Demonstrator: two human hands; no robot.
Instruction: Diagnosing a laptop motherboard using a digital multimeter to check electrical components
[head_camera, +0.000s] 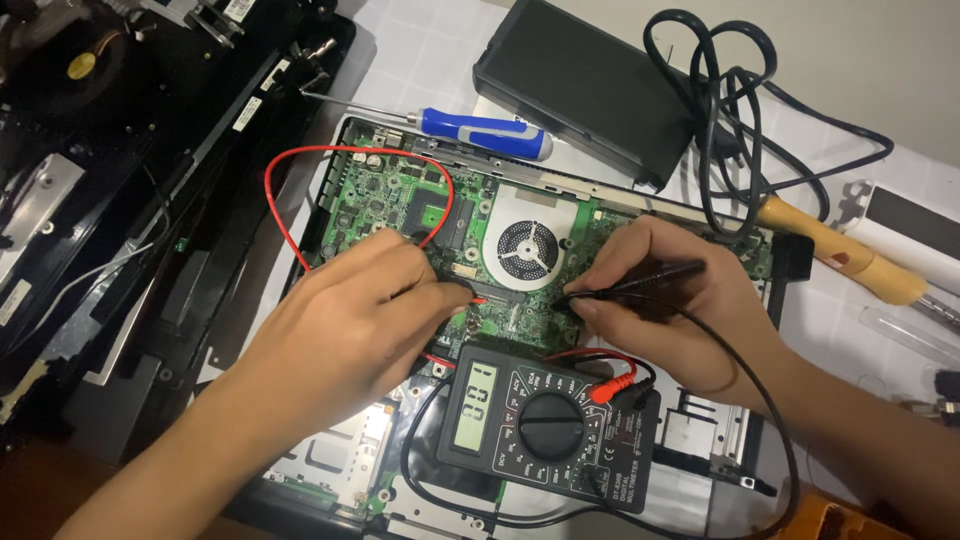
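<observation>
While both hands work over it, the opened laptop base (700, 440) lies flat on the white table (900, 90), its green circuit board (390, 195) bared toward the table's far edge, with a round fan (527, 248) near the board's middle. A dismantled black casing (150, 200) covers the table's left edge. A black power brick (580, 85) sits at the far edge, its black cable (720, 110) coiled beside it. The black multimeter (550, 425) rests on the laptop base's near edge, its dial facing up. The left hand (350, 320) is curled closed, pinching the red probe (470, 290), whose tip touches the board beside the fan; a red lead (290, 170) loops over the board's left part. The right hand (670, 300) is closed in a pen grip on the black probe (640, 280), its tip pressed to the board just right of the red one. A blue-handled screwdriver (480, 133) lies on the base's far edge, and a wooden-handled tool (840, 250) near the table's right edge.
</observation>
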